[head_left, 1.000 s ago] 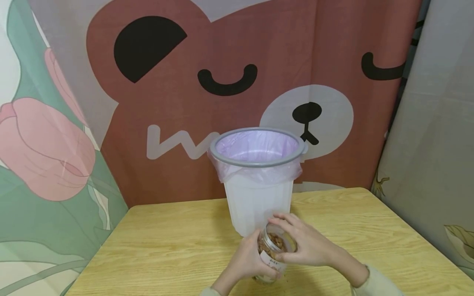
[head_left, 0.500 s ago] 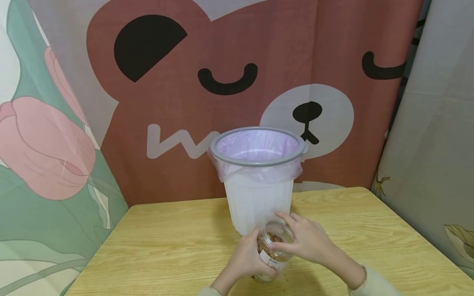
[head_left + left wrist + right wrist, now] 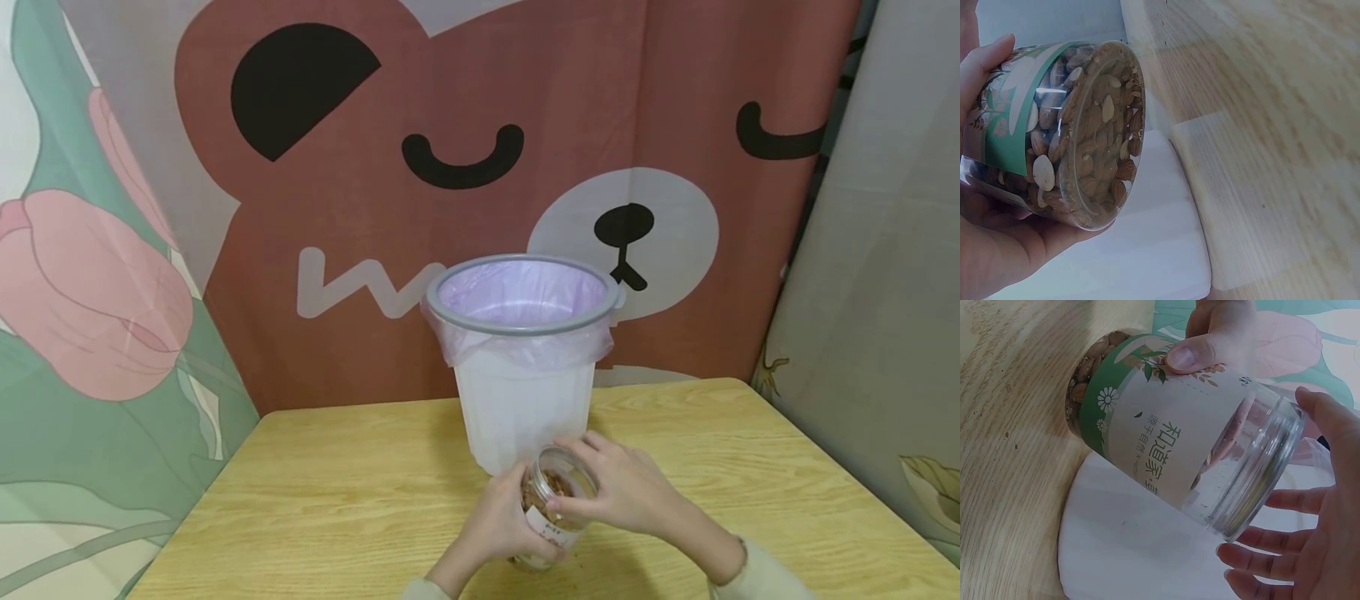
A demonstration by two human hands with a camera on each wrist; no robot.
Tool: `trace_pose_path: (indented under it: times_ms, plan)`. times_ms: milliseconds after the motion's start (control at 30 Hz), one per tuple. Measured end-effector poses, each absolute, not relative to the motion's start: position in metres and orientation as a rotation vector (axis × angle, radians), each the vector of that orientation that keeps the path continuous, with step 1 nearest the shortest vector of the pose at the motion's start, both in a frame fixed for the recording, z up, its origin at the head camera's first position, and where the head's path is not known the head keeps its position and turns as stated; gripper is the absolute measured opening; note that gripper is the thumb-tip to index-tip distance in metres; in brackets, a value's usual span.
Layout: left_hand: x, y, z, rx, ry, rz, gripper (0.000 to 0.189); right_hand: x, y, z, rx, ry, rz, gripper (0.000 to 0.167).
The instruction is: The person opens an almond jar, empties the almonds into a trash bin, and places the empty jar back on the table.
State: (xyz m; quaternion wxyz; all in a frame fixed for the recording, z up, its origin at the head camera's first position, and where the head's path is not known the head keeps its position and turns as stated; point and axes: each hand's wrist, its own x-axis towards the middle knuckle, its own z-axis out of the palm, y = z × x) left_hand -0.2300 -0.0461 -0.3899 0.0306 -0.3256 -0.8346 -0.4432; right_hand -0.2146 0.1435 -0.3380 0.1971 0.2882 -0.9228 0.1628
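Note:
A clear plastic jar (image 3: 550,527) of almonds leans over the table, its top pointing toward the right hand. My left hand (image 3: 497,518) grips its side, thumb across the paper label. Almonds (image 3: 1105,150) fill the bottom end in the left wrist view, where the base hangs above the wood. My right hand (image 3: 628,485) holds the jar's clear top from the other side. In the right wrist view its thumb (image 3: 1322,412) touches the upper edge of the top, and the fingers (image 3: 1266,561) spread along the lower edge. The palm faces that end.
A white bin (image 3: 521,408) with a grey rim and a purple bag (image 3: 525,350) folded over it stands right behind the jar. Both rest on a wooden table (image 3: 337,492). Printed curtains (image 3: 345,208) hang behind and at the sides.
The right hand's fingers lifted slightly from the jar's top half a second ago and are now closed around it again. The left hand and the jar stay nearly in place.

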Motion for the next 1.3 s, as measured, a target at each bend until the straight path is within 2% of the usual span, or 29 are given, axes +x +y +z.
trace_pose_path:
  times_ms: [633,1033,1300]
  plan:
    - [-0.2324,-0.0446,-0.39,-0.981,-2.599,-1.358,0.076,-0.2145,0.1499,-0.3401,0.949,-2.512,0.515,0.059]
    - [-0.2302,-0.0446,-0.3887,-0.968,-2.603,-1.343,0.078,-0.2142,0.1464,-0.3405,0.745,-2.538,0.491,0.065]
    - [-0.2287,-0.0436,-0.3891,-1.003,-2.586,-1.346,0.075,-0.2126,0.1432,-0.3413,0.733,-2.576,0.471,0.067]
